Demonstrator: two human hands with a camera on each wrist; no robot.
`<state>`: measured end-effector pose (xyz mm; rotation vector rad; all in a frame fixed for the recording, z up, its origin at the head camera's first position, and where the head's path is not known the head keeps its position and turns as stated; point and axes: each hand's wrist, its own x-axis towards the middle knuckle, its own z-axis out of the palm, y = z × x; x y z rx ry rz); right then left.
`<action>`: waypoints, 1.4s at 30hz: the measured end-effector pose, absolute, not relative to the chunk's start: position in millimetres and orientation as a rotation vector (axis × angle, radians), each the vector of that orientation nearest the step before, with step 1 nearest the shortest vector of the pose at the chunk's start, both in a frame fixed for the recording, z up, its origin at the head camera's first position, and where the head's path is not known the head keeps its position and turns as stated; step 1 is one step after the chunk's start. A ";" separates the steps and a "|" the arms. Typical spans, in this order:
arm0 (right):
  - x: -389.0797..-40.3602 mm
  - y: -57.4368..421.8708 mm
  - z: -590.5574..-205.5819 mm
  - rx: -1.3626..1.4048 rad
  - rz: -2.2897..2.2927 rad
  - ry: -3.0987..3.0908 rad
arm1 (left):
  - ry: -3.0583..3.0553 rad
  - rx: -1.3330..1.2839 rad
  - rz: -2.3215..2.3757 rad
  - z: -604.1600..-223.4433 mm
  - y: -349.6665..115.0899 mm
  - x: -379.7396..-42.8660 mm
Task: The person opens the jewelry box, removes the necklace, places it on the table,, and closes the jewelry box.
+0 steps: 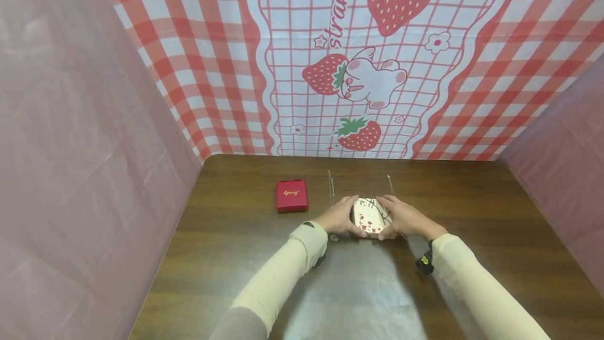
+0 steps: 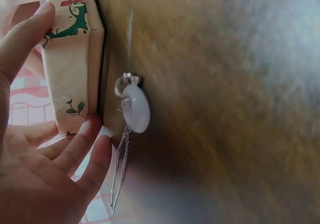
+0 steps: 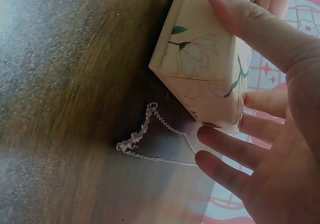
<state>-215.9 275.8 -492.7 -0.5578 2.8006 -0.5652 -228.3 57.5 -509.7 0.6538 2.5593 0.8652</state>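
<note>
Both hands grip a small cream box (image 1: 370, 218) printed with flowers and green stems, one from each side, at the table's middle. In the head view my left hand (image 1: 341, 217) has its thumb on the near edge and its fingers round the left side. The right hand (image 1: 407, 218) grips the opposite side the same way. Beside the left hand lies a silver necklace with a pale round pendant (image 2: 136, 109). By the right hand lies another necklace, whose pendant is a textured silver bar (image 3: 137, 132) on a fine chain. The box's underside is hidden.
A red box (image 1: 291, 195) with gold lettering sits left of the hands on the brown wooden table (image 1: 226, 256). Behind the table hangs a checked strawberry-print cloth (image 1: 226, 67). Pale pink cloth walls (image 1: 94, 146) stand at both sides.
</note>
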 end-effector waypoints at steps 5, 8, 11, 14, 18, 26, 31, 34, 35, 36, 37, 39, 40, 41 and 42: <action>-219.8 272.4 -492.2 -0.549 -0.565 2.786 | 2.559 0.654 0.869 -512.6 55.4 -232.6; -222.8 271.1 -492.5 -0.556 -0.563 2.781 | 2.563 0.649 0.882 -513.7 54.7 -234.7; -225.9 270.0 -493.0 -0.568 -0.562 2.776 | 2.565 0.645 0.894 -513.3 53.6 -235.8; -227.8 269.1 -493.2 -0.577 -0.563 2.773 | 2.561 0.639 0.904 -512.2 52.5 -236.1; -229.1 268.8 -493.8 -0.590 -0.571 2.775 | 2.555 0.646 0.904 -510.3 50.9 -236.2; -232.6 267.4 -498.5 -0.590 -0.603 2.760 | 2.561 0.652 0.845 -510.6 49.2 -236.0; -238.9 267.9 -498.6 -0.604 -0.596 2.765 | 2.594 0.655 0.830 -509.7 49.2 -235.8; -242.7 268.0 -496.5 -0.582 -0.591 2.756 | 2.610 0.655 0.814 -506.8 49.7 -235.5; -243.8 267.9 -495.5 -0.575 -0.593 2.750 | 2.614 0.657 0.806 -505.8 49.7 -235.3; -245.1 267.8 -494.7 -0.573 -0.590 2.745 | 2.616 0.656 0.802 -504.8 49.8 -235.1; -246.4 267.9 -494.2 -0.567 -0.588 2.740 | 2.622 0.659 0.795 -503.7 49.8 -235.0; -248.9 267.9 -493.5 -0.551 -0.594 2.727 | 2.627 0.666 0.789 -501.8 49.3 -234.5; -250.3 268.0 -493.6 -0.547 -0.594 2.723 | 2.629 0.672 0.788 -500.9 48.8 -234.2; -251.4 267.7 -493.2 -0.552 -0.594 2.720 | 2.632 0.675 0.792 -500.1 48.1 -233.7; -252.6 267.9 -493.2 -0.553 -0.597 2.717 | 2.634 0.679 0.798 -499.3 47.2 -233.2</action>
